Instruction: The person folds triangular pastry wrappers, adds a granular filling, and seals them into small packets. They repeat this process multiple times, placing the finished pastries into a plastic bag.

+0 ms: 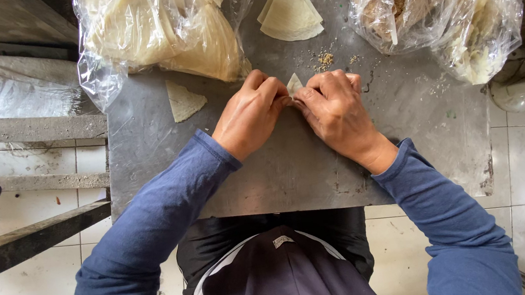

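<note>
Pale dough wrapper [294, 84] pinched between left hand [251, 114] and right hand [333, 112].

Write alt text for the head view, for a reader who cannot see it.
Left hand and right hand pinch a small wrapper between them over a metal table. A folded triangle lies left, a wrapper stack sits behind, with plastic bags along the far edge.

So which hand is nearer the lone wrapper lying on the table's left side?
Left. The left hand sits just right of that wrapper; the right hand is farther right, beyond the left, both pinching a small folded piece.
</note>
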